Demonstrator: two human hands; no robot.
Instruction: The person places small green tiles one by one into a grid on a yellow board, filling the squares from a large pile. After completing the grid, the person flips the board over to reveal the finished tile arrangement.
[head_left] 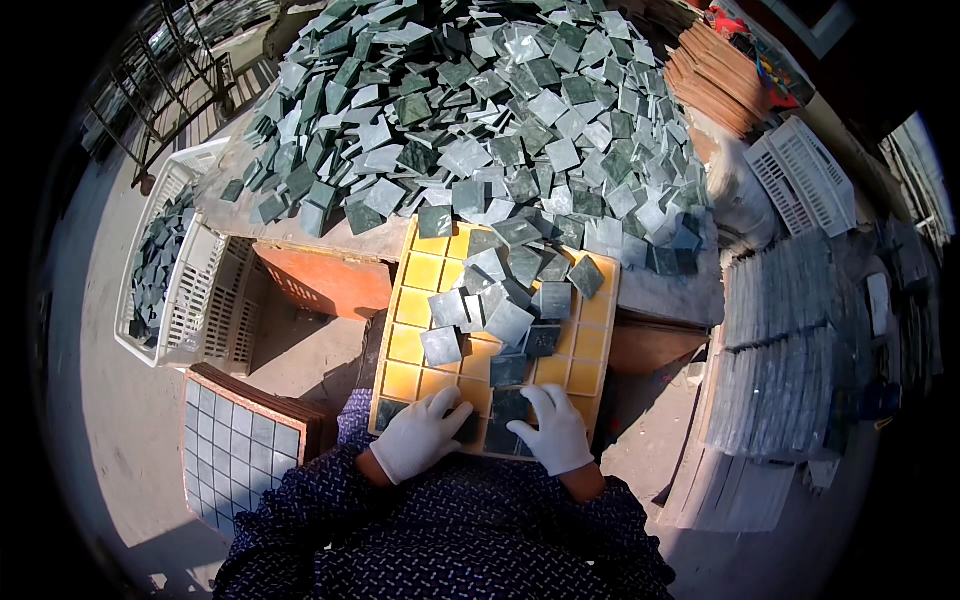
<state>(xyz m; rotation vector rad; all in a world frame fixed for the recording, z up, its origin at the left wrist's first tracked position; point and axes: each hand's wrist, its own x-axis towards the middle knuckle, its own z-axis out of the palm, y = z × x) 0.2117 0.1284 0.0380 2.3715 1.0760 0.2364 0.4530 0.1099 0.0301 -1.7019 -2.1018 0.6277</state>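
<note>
A yellow grid tray [406, 345] with raised ribs lies in front of me, its near edge by my body. Dark square stone tiles [504, 438] sit in its near cells, and loose grey-green tiles [509, 322] lie jumbled over its middle and far part. My left hand [416, 438], in a white glove, rests over the near left cells, fingers stretched out toward a dark tile partly hidden beneath them. The white-gloved right hand [556, 432] is at the near right, thumb and forefinger spread beside the dark tiles. Neither hand visibly grips a tile.
A large heap of stone tiles [460, 155] covers the table beyond the tray. White crates [205, 290] holding tiles stand at left, above a stack of tiled panels [240, 435]. At right are stacked sheets [775, 350], another white crate [800, 175] and reddish-brown boards [715, 80].
</note>
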